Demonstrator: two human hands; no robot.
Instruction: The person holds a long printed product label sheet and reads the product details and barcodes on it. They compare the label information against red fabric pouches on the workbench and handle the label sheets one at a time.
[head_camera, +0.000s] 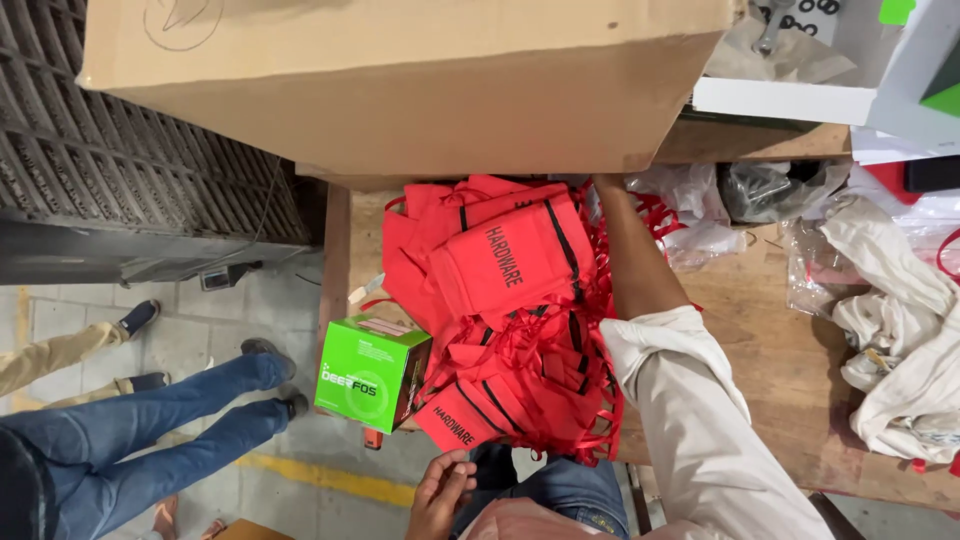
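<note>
1. My left hand (440, 490) is low by my lap, fingers curled loosely, pinching nothing, just below the nearest red bag (455, 422).
2. My right arm (640, 280) reaches up across the pile; the hand goes under the big carton (400, 80), so I can't tell if those fingers are spread or gripping.
3. The red bags (510, 300) lie heaped on the bench (760, 330), spilling over its near edge, ribbons tangled.
4. Risk: my sleeve drags the ribbons and the edge bags slide to the floor (300, 470).
5. Risk: the green box (372, 372) sits at the bench corner touching the pile; a shove could tip it off.
6. Carton: contents hidden. Clear plastic bags (700, 215) to the right: contents unclear. White cloth (900, 330) lies loose.
</note>
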